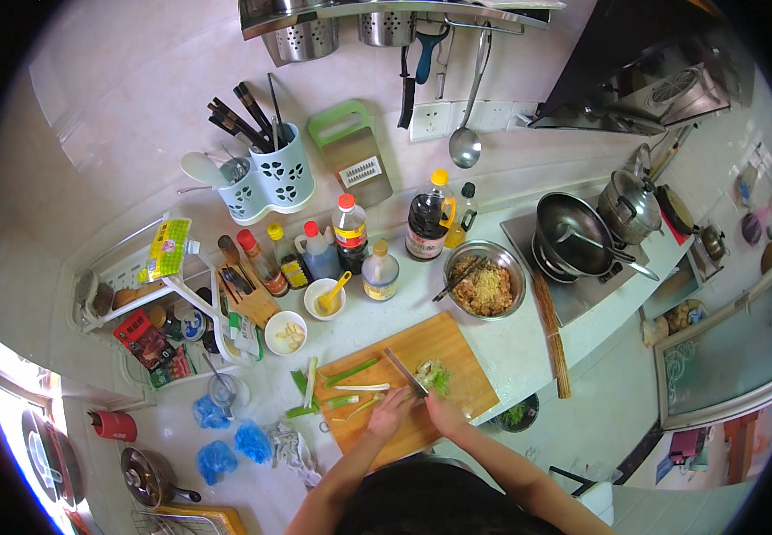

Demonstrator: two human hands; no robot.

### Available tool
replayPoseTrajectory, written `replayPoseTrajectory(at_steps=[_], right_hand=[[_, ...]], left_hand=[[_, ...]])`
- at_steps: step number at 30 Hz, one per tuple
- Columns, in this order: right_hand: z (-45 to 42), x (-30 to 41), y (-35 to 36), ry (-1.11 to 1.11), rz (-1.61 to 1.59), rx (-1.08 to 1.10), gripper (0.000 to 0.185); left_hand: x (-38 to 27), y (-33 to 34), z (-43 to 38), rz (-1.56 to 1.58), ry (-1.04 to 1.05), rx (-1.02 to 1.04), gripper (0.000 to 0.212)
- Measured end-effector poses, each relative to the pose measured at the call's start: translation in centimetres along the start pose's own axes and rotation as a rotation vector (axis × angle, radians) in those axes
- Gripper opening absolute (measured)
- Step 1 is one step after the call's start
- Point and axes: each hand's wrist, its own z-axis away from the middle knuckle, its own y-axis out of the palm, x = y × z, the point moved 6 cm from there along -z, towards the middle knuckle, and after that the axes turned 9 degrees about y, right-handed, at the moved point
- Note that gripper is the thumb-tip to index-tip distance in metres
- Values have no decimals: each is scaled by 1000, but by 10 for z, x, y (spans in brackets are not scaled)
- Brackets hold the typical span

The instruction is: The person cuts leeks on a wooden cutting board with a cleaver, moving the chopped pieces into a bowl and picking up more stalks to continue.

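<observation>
A kitchen knife (402,368) is in my right hand (446,413), its blade slanting up and left over a wooden cutting board (419,435). My left hand (389,413) is bent on the board close to the blade; what lies under its fingers is hidden. Right of the blade sits a small heap of chopped scallion (434,378). On the board's left part lie a green scallion length (352,372), a white scallion stalk (362,387) and shorter scallion pieces (342,402). More scallion leaves (302,388) overhang the board's left edge.
Behind the board stand a steel bowl of minced filling (486,287) with chopsticks, a white bowl of garlic cloves (286,333) and several sauce bottles (349,234). Right are a bundle of thin sticks (550,328) and a wok (573,234). Blue plastic bags (216,461) and a cloth (292,451) lie left.
</observation>
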Motion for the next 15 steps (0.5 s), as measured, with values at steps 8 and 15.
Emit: replayPoseTrajectory(at_steps=[8,15], right_hand=[[46,5,-20,-6,125,40,17],[31,5,0,-25,56,-9,16]], left_hand=[[11,13,6,58,-93,82,20],[6,10,3,53,-33,106,12]])
